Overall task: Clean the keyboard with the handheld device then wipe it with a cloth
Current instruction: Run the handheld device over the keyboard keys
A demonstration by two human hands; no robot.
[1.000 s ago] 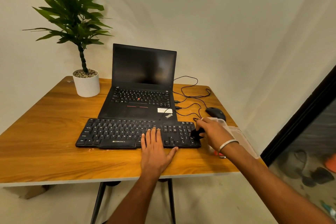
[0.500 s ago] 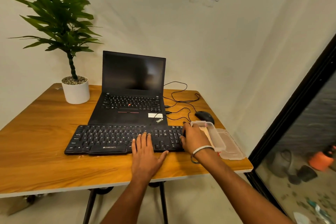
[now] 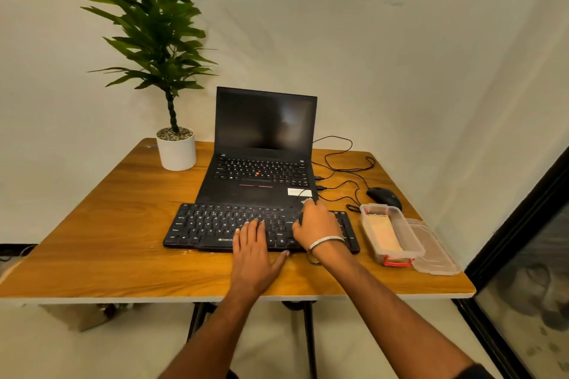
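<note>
left hand (image 3: pixel 254 251) flat, fingers straight, pressing keyboard (image 3: pixel 215 226) steady on surface (image 3: pixel 101 243) | right hand (image 3: pixel 318 224) curled over right keys, likely gripping handheld device, hidden beneath | cloth apparently in open container (image 3: pixel 392 232) just right, for wiping later

Quantities: one black external keyboard (image 3: pixel 234 226), one black open laptop (image 3: pixel 261 151), one black mouse (image 3: pixel 384 197), one clear plastic box (image 3: pixel 392 235), one white-potted plant (image 3: pixel 176 149), two hands.
</note>
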